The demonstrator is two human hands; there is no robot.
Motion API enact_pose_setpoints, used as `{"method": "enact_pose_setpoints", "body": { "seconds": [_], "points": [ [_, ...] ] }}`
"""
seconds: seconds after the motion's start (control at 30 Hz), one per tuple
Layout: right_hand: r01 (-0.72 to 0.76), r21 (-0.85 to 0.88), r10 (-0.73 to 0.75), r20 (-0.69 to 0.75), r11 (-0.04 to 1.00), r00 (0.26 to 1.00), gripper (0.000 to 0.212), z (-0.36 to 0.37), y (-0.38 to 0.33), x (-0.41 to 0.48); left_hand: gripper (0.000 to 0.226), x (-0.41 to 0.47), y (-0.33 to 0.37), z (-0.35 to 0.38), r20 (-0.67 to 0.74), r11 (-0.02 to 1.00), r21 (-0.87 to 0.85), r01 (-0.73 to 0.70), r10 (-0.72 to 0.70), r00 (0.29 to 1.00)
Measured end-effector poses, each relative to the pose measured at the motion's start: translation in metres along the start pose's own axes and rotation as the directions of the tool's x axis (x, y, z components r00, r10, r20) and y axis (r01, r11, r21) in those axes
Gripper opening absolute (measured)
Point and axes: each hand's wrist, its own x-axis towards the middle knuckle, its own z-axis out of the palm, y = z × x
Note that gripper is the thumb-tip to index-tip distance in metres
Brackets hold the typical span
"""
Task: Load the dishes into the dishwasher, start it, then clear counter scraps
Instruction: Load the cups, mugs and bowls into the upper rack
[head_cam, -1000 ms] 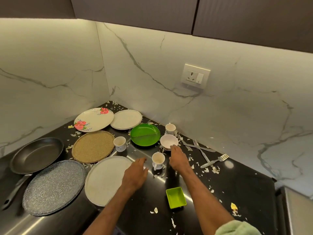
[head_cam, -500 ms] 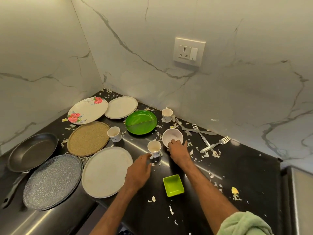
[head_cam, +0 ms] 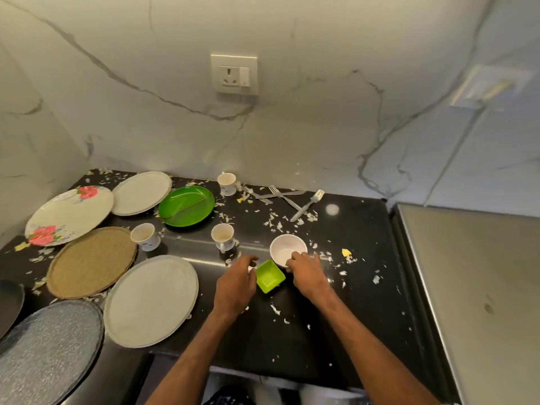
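I pinched the near rim of the white bowl [head_cam: 285,247] with my right hand [head_cam: 308,274]; the bowl stood on the black counter [head_cam: 350,302]. Just beside it, to the left, lay the small green dish [head_cam: 271,277]. My left hand [head_cam: 235,283] was at its left edge with curled fingers, but I could not tell if it gripped. Behind stood a cup [head_cam: 223,236]. White scraps [head_cam: 274,225] lay around.

1 head-worn view looks forward and down, close over the counter [head_cam: 365,235] corner
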Motion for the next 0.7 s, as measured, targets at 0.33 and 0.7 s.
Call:
{"method": "enact_pose_setpoints", "body": {
  "seconds": [0.33, 0.7],
  "points": [
    [-0.242, 0.157, 0.253, -0.054, 0.958, 0.966, 0.036, 0.020, 0.015, -0.146, 0.028, -0.077, 0.045, 0.037, 0.167, 0.965, -0.126, -0.231, 0.251, 0.954],
    [0.221, 0.840, 0.642, 0.183, -0.496, 0.745, 0.024, 0.019, 0.042, -0.287, 0.061, -0.125, 0.151, 0.104, 0.690, 0.674, -0.602, 0.429, 0.169, 0.703]
  ]
}}
